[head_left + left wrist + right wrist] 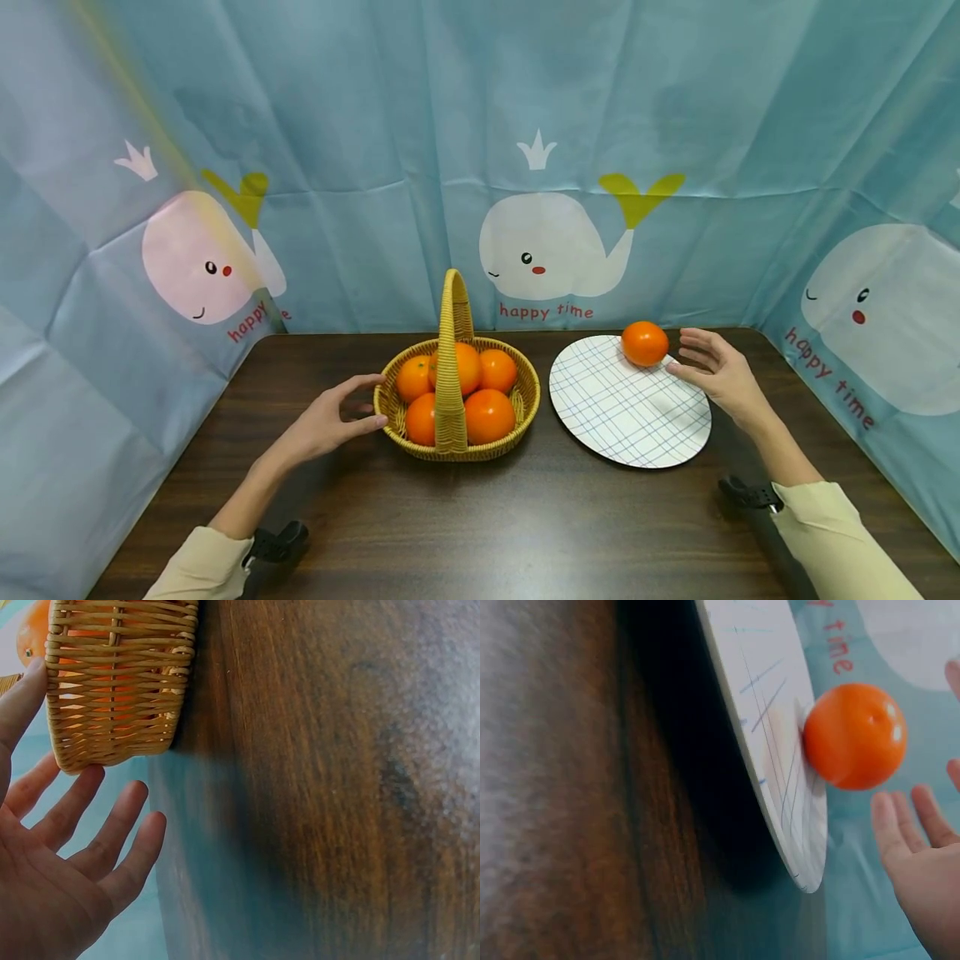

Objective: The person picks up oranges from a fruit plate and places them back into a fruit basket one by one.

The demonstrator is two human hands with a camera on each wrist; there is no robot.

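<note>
A yellow woven basket with a tall arched handle stands left of the table's middle and holds several oranges. My left hand is at its left side, thumb and fingertips right at the rim. The left wrist view shows those fingers spread and fairly straight. On the right, one orange sits near the far edge of a round white plate with a blue grid. Just right of that orange is my right hand, fingers extended and nothing held. A small gap separates fingertips and orange in the right wrist view.
The dark wooden table reaches to a light blue curtain printed with whales, which hangs at the back and both sides. Black straps are worn at both wrists, below cream sleeves.
</note>
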